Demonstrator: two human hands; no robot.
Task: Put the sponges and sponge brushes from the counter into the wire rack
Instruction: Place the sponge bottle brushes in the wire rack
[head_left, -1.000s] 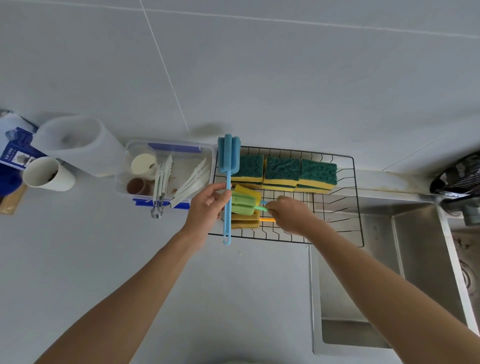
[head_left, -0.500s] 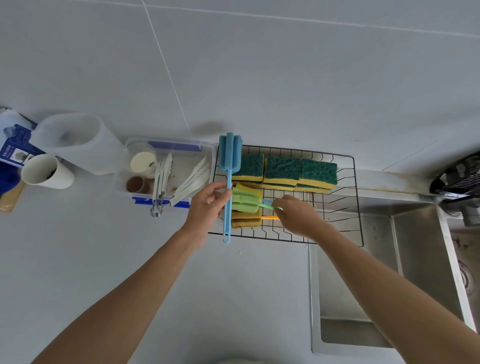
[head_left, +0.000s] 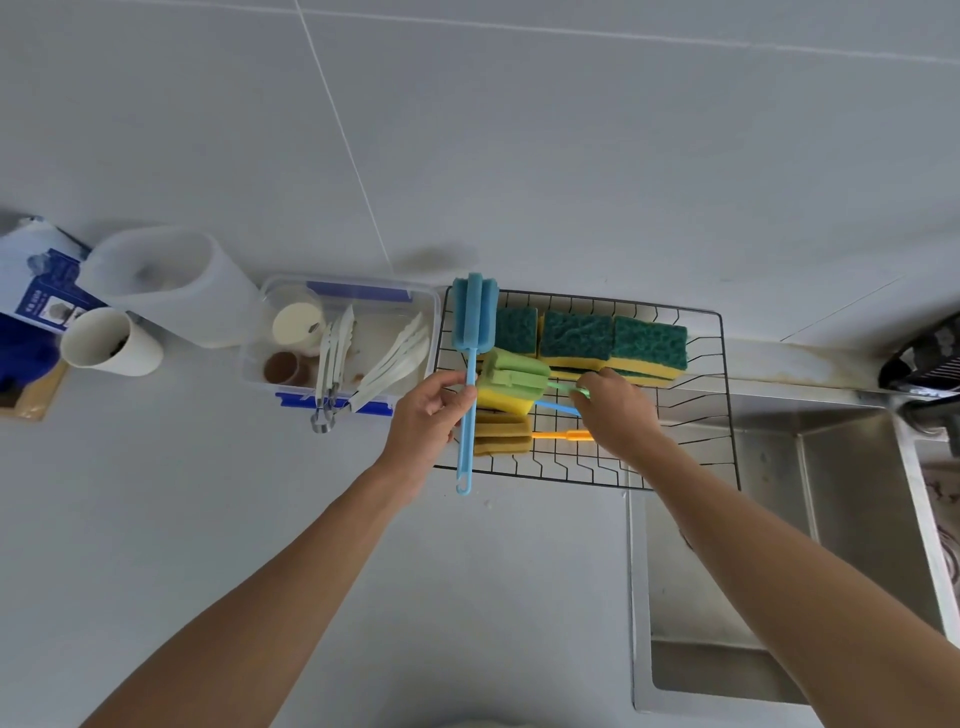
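A black wire rack sits on the counter beside the sink. Three green-and-yellow sponges line its back. My left hand grips the handle of a blue sponge brush, whose head lies at the rack's back left corner. My right hand holds the handle of a green sponge brush over the rack. Under it lie a yellow sponge brush with a blue handle and an orange-handled sponge brush.
Left of the rack stands a clear plastic box with tongs and small cups. Further left are a translucent jug and a white cup. A steel sink opens to the right, with a dark object at its far edge.
My right hand has drawn the green sponge brush slightly toward the right over the rack. My left hand stays on the blue brush handle.
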